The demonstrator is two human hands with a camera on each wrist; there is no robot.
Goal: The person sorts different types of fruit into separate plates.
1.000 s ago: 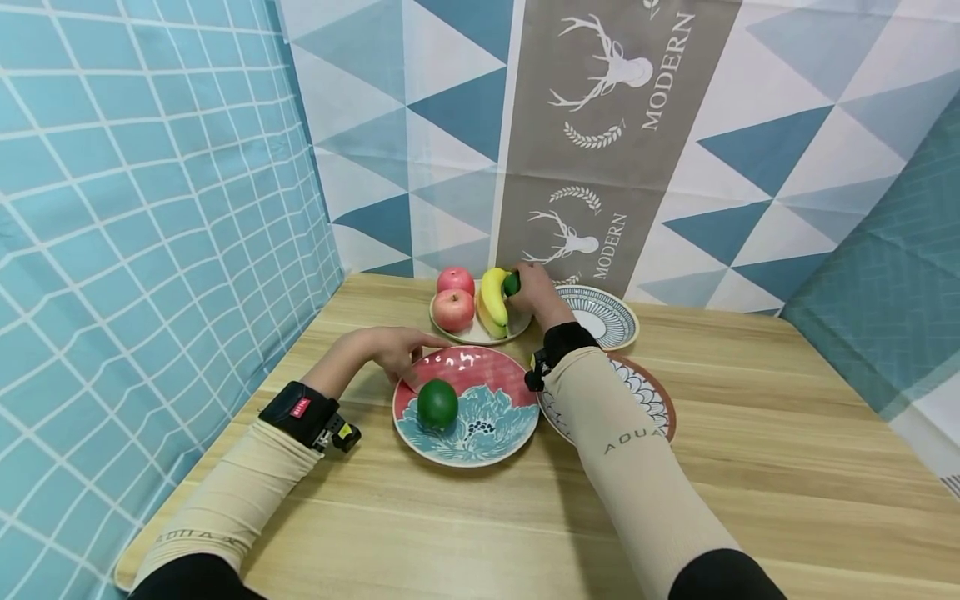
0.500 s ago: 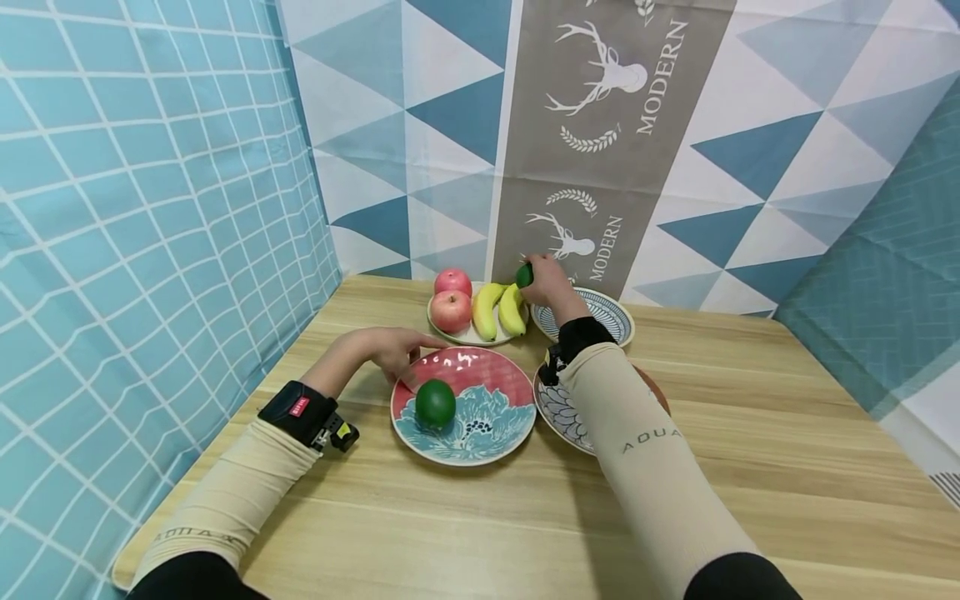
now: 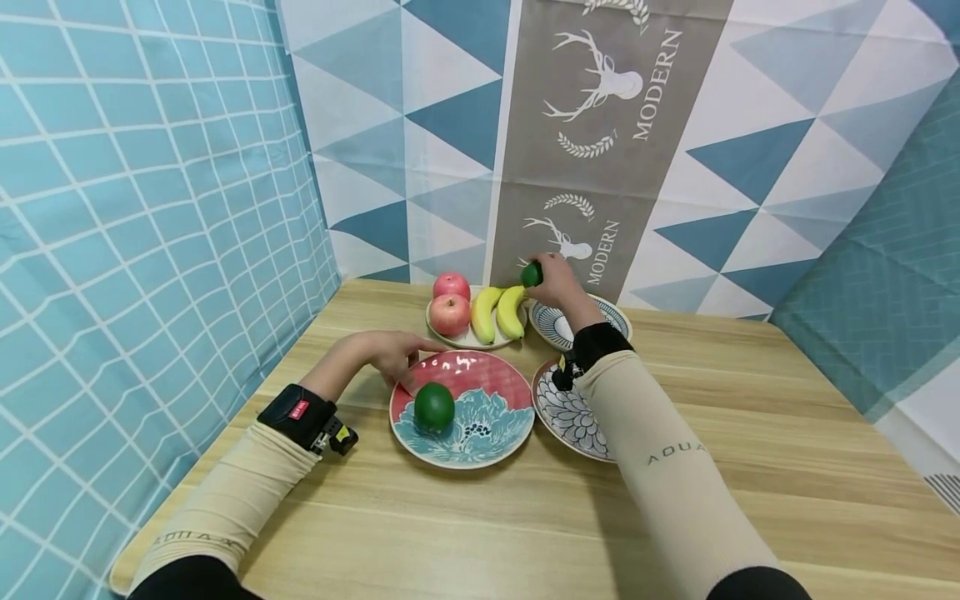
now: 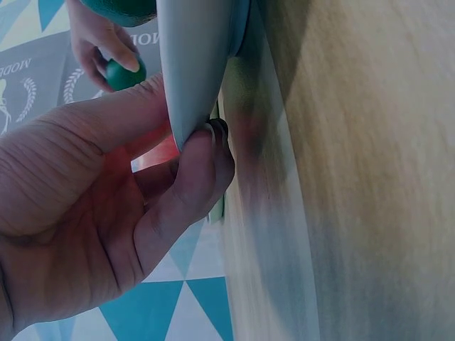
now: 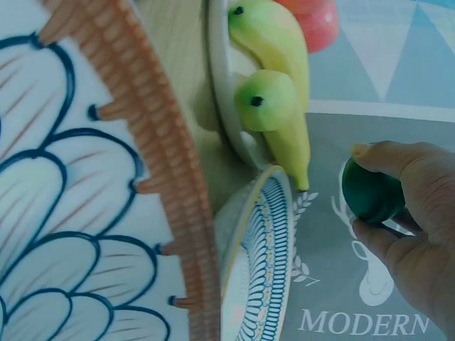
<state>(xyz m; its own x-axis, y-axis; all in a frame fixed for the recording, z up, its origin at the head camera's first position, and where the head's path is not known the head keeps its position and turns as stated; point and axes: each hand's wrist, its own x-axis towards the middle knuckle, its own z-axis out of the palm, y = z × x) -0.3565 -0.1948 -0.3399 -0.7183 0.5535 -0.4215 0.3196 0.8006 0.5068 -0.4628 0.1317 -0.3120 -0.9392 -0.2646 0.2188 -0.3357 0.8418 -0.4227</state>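
Red-and-blue plate point(image 3: 489, 425): rim pinched by left hand point(image 3: 390, 354), thumb above, fingers beneath. Green fruit point(image 3: 532, 274): pinched by right hand point(image 3: 558, 281), held aloft.

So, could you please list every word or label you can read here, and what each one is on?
"MODERN", twice: on the grey backdrop panel.
"AQUA": on the right sleeve.
Left sleeve: lettering too distorted to read surely.
Red tag on the left wristband: too small to read.
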